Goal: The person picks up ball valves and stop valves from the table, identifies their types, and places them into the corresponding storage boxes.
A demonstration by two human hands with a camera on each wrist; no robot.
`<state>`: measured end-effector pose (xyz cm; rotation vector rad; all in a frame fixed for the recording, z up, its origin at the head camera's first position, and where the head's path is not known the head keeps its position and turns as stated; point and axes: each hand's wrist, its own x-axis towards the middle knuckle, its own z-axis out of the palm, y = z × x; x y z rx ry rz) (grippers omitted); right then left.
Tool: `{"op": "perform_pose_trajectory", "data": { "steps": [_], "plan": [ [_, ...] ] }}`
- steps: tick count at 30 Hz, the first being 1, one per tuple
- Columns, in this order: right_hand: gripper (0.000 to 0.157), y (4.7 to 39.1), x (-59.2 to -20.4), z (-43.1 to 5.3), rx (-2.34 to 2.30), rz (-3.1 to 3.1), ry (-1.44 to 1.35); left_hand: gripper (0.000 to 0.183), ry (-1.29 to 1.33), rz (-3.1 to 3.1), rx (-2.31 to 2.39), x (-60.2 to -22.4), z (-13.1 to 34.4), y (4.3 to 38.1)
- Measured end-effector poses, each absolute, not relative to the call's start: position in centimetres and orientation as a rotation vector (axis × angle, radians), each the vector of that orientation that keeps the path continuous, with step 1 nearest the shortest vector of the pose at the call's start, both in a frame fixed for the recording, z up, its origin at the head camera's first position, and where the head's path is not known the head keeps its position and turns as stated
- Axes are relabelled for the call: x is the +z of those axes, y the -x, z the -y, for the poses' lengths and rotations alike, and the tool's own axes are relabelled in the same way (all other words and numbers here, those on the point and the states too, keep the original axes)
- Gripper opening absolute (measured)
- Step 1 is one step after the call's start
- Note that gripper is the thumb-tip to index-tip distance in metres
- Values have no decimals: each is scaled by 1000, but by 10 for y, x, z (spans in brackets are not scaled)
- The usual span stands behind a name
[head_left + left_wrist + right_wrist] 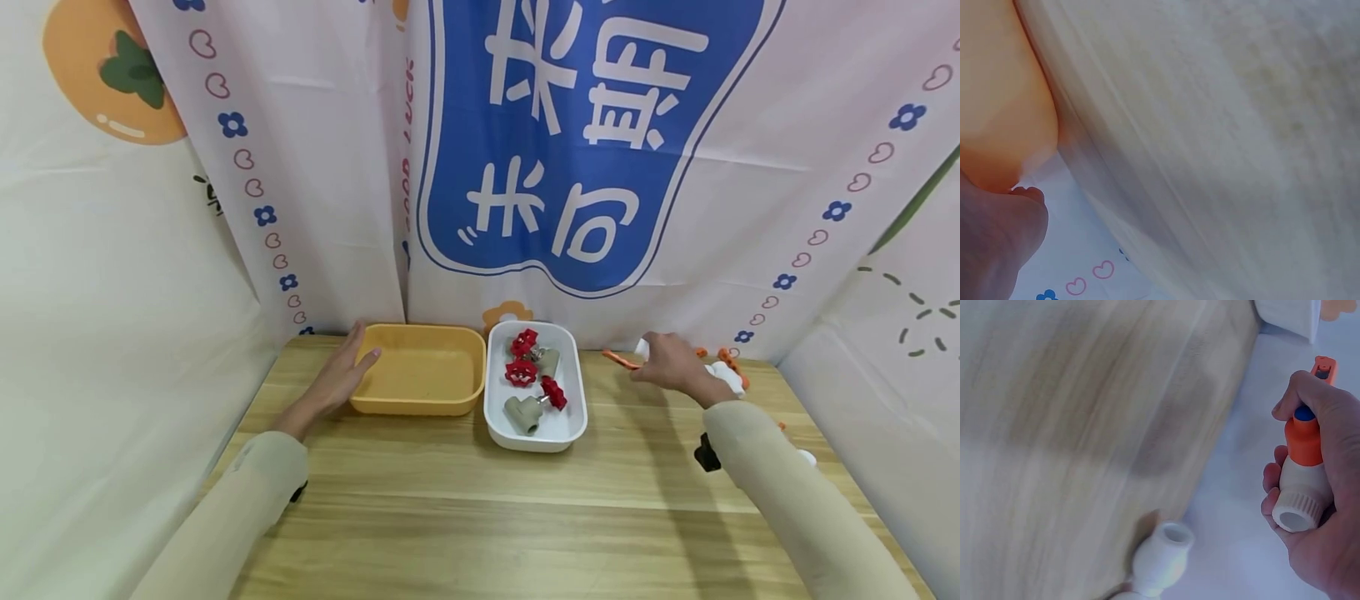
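Observation:
My right hand (667, 362) grips a ball valve with a white plastic body (1304, 478) and an orange lever handle. In the right wrist view, fingers wrap its body while the thumb lies at the blue cap on the handle. At the yellow tray (416, 408), my left hand (341, 375) rests along the left side, fingers extended and thumb over the rim. Between the hands stands a white tray (536, 444) with several beige pipe valves (525, 412) that have red wheel handles (521, 372).
More white-and-orange valves (726, 377) lie on the table's right side, partly behind my right forearm. One white valve (1163, 556) shows near the table edge in the right wrist view. A printed curtain (337, 167) hangs right behind the wooden table (450, 517).

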<state>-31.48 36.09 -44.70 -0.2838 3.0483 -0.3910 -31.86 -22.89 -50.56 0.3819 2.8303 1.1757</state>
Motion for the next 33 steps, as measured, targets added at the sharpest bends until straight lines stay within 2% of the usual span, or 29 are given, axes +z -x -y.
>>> {"op": "perform_pose_trajectory", "data": {
  "steps": [22,30,33],
  "plan": [
    [43,313,-411,-318,-416,-3125,449,73,-387,-2885,1114,-507,226,321],
    [47,312,-401,-299,-416,-3118,499,68,-400,-2895,1085,-505,226,319],
    [59,312,-397,-291,-422,-3115,505,66,-408,-2892,1092,-506,226,318]
  ]
}}
